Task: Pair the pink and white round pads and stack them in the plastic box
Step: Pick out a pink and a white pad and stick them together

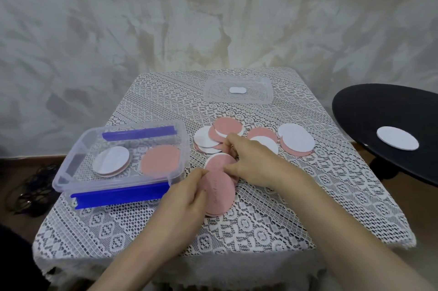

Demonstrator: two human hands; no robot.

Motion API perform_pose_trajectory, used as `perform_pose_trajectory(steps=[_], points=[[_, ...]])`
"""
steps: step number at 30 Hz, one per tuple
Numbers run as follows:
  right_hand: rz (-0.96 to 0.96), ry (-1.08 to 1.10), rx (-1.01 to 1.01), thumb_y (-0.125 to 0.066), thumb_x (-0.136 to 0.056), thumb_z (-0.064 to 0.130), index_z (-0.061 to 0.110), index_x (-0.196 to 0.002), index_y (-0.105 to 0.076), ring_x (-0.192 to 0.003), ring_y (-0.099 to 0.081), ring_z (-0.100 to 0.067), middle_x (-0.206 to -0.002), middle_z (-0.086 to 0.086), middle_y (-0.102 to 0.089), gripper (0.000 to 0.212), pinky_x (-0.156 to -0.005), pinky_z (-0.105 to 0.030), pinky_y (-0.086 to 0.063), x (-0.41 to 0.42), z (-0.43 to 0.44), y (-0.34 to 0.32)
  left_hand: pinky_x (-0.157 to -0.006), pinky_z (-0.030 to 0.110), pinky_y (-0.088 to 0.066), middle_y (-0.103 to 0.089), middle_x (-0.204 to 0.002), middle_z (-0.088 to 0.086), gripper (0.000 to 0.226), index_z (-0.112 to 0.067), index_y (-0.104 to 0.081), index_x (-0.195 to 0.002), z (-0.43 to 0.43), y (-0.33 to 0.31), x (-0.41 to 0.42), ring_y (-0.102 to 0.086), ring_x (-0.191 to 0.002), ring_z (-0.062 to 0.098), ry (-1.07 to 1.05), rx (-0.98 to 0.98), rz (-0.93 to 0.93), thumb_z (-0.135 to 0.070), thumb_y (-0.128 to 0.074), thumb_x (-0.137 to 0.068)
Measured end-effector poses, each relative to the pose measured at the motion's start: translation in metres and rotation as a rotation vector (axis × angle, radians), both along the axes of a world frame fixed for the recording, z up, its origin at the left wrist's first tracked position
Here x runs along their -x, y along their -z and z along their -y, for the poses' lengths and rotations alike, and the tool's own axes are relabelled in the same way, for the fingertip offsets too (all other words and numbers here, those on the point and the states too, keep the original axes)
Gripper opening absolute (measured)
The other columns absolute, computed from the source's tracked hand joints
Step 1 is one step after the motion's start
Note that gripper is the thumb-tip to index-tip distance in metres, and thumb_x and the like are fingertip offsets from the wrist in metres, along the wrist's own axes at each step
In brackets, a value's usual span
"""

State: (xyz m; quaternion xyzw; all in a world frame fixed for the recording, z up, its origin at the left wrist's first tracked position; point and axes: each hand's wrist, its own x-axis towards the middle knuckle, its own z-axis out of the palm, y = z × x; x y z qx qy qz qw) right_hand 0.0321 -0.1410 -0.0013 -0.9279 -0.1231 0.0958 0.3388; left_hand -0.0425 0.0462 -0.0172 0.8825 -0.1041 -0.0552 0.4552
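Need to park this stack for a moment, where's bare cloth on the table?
Bare cloth: the near strip in front of the box, the far-left corner between box and lid, and the near-right corner. Crowded: loose pads mid-table, right of box.

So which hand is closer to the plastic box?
Left. The left hand, gripping a pink pad, sits beside the plastic box; the right hand is farther right, among loose pads.
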Motion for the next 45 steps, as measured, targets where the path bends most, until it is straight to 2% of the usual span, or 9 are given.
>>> perform_pose_trajectory(steps=[7,12,18,25,28,31,37,41,45], points=[[-0.091,0.029,-0.038,-0.071,-0.083,0.026,0.024,-0.103,-0.058,-0.086,-0.068,-0.023,-0.094,-0.001,-0.071,0.025,-0.078,-0.043,-0.056,0.001,0.006,0.002,-0.056,0.031,-0.045,-0.064,-0.073,-0.019,0.024,-0.036,-0.057,-0.1,0.0,-0.002,-0.001,-0.054,-0.057,0.004,-0.006,-0.037,0.013,-0.016,-0.044,-0.102],[-0.087,0.016,0.005,-0.073,-0.083,0.029,0.024,-0.1,-0.064,-0.09,-0.068,-0.02,-0.096,0.0,-0.071,0.02,-0.084,-0.043,-0.057,0.001,0.007,0.002,-0.053,0.026,-0.041,-0.062,-0.063,-0.023,0.024,-0.035,-0.057,-0.106,0.001,-0.002,-0.002,-0.053,-0.052,0.003,-0.01,-0.023,-0.01,-0.016,-0.042,-0.103],[-0.054,-0.003,0.066,-0.07,-0.087,0.033,0.022,-0.103,-0.065,-0.092,-0.066,-0.022,-0.097,-0.001,-0.071,0.02,-0.085,-0.042,-0.056,0.003,0.007,-0.001,-0.053,0.033,-0.043,-0.061,-0.061,-0.019,0.023,-0.034,-0.056,-0.102,0.0,-0.002,-0.002,-0.051,-0.051,0.005,-0.001,-0.023,-0.019,-0.015,-0.042,-0.102],[-0.097,0.005,-0.017,-0.071,-0.088,0.025,0.015,-0.1,-0.058,-0.071,-0.051,-0.016,-0.09,-0.003,-0.063,0.021,-0.064,-0.032,-0.042,0.006,0.011,-0.001,-0.053,0.038,-0.044,-0.06,-0.06,-0.016,0.021,-0.035,-0.056,-0.103,0.0,-0.001,-0.003,-0.05,-0.05,0.006,-0.007,-0.02,-0.024,-0.019,-0.042,-0.103],[-0.017,0.152,-0.113,-0.075,-0.087,0.028,0.022,-0.093,-0.057,-0.077,-0.061,-0.019,-0.095,-0.002,-0.068,0.02,-0.069,-0.037,-0.05,0.0,0.022,-0.001,-0.052,0.04,-0.042,-0.056,-0.057,-0.012,0.018,-0.033,-0.056,-0.099,0.001,-0.001,-0.003,-0.048,-0.049,0.008,-0.007,-0.025,-0.011,-0.022,-0.042,-0.103],[0.093,0.32,-0.048,-0.073,-0.089,0.033,0.025,-0.097,-0.056,-0.09,-0.063,-0.023,-0.096,0.004,-0.065,0.021,-0.078,-0.039,-0.051,-0.006,0.038,-0.003,-0.054,0.042,-0.043,-0.055,-0.058,-0.01,0.017,-0.031,-0.055,-0.096,0.005,-0.003,-0.003,-0.048,-0.052,0.009,-0.01,-0.019,0.001,-0.022,-0.043,-0.103],[0.135,0.411,0.051,-0.074,-0.088,0.037,0.024,-0.101,-0.059,-0.091,-0.061,-0.023,-0.097,0.003,-0.065,0.023,-0.072,-0.033,-0.046,-0.009,0.055,0.01,-0.05,0.032,-0.043,-0.057,-0.058,-0.01,0.022,-0.035,-0.055,-0.104,0.022,-0.009,-0.004,-0.049,-0.051,0.006,-0.009,0.016,-0.005,-0.019,-0.041,-0.103],[0.173,0.438,0.061,-0.071,-0.091,0.037,0.019,-0.086,-0.061,-0.079,-0.059,-0.021,-0.083,0.004,-0.064,0.022,-0.057,-0.028,-0.034,-0.007,0.064,0.011,-0.05,0.026,-0.042,-0.058,-0.057,-0.016,0.024,-0.04,-0.054,-0.111,0.032,-0.01,-0.007,-0.051,-0.049,-0.001,-0.014,0.029,0.009,-0.02,-0.041,-0.104],[0.253,0.432,0.118,-0.064,-0.096,0.032,0.017,-0.096,-0.066,-0.081,-0.061,-0.022,-0.088,0.002,-0.067,0.016,-0.063,-0.031,-0.041,0.0,0.074,0.013,-0.048,0.029,-0.043,-0.061,-0.054,-0.014,0.025,-0.039,-0.052,-0.112,0.038,-0.009,-0.011,-0.053,-0.047,0.005,-0.011,0.026,0.015,-0.019,-0.04,-0.104]])
